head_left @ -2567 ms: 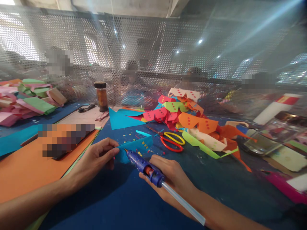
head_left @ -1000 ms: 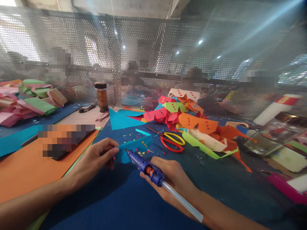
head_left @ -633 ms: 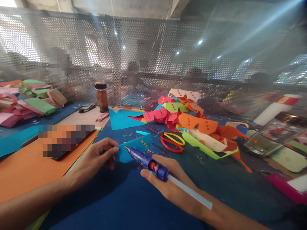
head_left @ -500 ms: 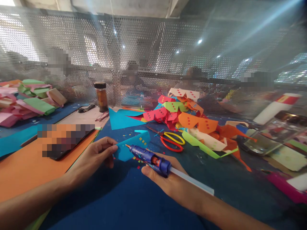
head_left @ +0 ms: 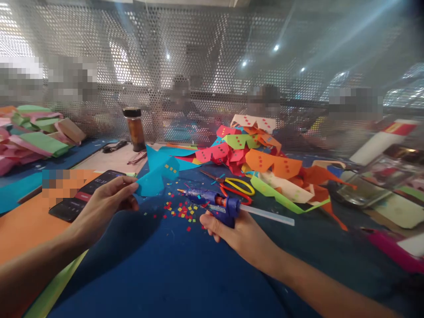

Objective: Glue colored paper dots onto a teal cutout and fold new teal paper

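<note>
My left hand (head_left: 104,201) pinches a folded turquoise paper piece (head_left: 155,179) dotted with small yellow squares and holds it up off the table. My right hand (head_left: 233,234) grips a blue hot glue gun (head_left: 213,204) with a clear glue stick (head_left: 268,215) jutting out of its back. The gun's nozzle points left, a little right of the paper and apart from it. Small red, yellow and green paper squares (head_left: 180,211) lie scattered on the dark blue mat (head_left: 172,274) between my hands.
Red-and-yellow scissors (head_left: 236,187) lie just behind the glue gun. A heap of coloured folded papers (head_left: 261,161) sits behind them. A phone (head_left: 77,198) rests on orange paper (head_left: 20,225) at left. A jar (head_left: 134,129) stands by the perforated metal screen (head_left: 212,79); glass containers (head_left: 374,181) at right.
My left hand has lifted the turquoise paper off the table and moved it left. My right hand has drawn the glue gun away and turned it level. The scattered squares now show.
</note>
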Tool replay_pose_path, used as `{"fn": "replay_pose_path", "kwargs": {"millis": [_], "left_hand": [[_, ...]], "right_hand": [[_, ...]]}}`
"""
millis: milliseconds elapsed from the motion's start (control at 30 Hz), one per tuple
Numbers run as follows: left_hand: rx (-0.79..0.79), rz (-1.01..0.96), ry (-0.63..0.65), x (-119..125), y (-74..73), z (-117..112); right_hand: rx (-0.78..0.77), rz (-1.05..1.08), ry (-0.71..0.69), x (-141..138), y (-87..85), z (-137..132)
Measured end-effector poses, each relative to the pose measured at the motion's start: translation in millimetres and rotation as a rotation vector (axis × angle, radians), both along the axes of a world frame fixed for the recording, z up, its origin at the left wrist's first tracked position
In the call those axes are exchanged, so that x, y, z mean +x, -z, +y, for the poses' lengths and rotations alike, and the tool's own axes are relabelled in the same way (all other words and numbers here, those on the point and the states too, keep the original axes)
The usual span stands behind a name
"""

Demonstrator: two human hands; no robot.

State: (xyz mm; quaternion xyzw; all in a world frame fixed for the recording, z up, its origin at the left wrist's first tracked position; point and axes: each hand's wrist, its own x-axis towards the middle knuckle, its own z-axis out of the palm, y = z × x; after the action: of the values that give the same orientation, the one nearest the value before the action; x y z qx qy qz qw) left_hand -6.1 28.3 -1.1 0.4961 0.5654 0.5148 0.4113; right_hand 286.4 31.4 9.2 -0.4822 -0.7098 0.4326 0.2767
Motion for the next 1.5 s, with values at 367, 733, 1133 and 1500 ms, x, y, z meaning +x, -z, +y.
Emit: {"fn": "replay_pose_path", "kwargs": {"millis": [367,733,1133,1500], "left_hand": [[0.045,0.024,-0.037,-7.2,-1.8,1.9],[-0.006,0.066,0.007,-7.5,-0.4,-2.5],[-0.008,0.053,0.041,-7.9,0.4,-2.4],[-0.016,0.064,0.091,-8.9,2.9,-2.2]], "right_hand": [[-0.001,-0.257,-0.080,1.5,0.9,8.5],[0.149,-0.339,-0.083,0.1,-4.0,8.3],[0.119,-0.436,-0.074,-6.9,-10.8,5.9],[0.097,-0.296,-0.067,0.6,0.2,5.7]]}}
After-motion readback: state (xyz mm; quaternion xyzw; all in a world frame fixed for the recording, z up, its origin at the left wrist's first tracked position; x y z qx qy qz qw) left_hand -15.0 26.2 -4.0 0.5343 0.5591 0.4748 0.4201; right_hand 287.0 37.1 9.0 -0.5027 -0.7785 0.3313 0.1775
